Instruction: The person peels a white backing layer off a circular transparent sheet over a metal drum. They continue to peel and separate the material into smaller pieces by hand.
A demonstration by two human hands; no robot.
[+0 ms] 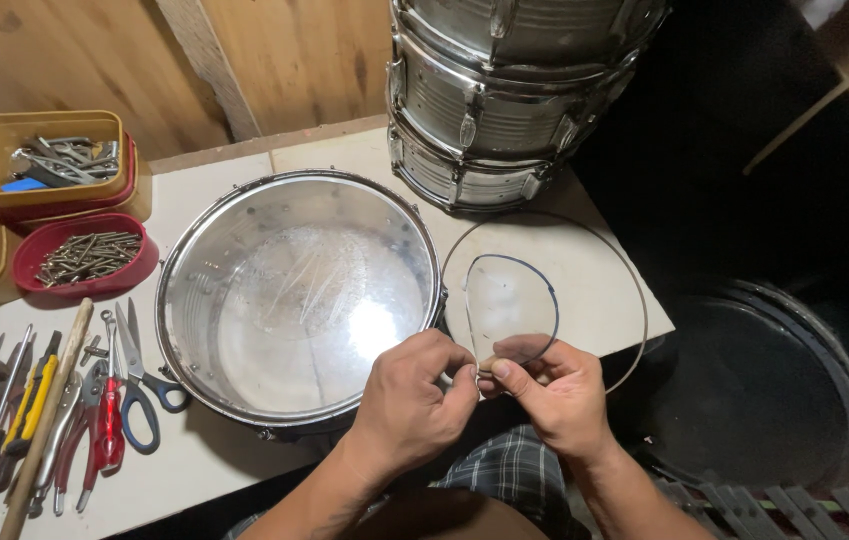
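I see my left hand and right hand each pinching the thin wire loop held just over the tabletop, beside the drum shell. It looks light, springy, easily kinked; best gripped at its joined ends.

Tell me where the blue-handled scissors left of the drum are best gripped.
By the blue handle loops, coming from the near table edge. The scissors lie flat with blades pointing away toward the red tray, and the loops sit clear beside the snare drum shell.
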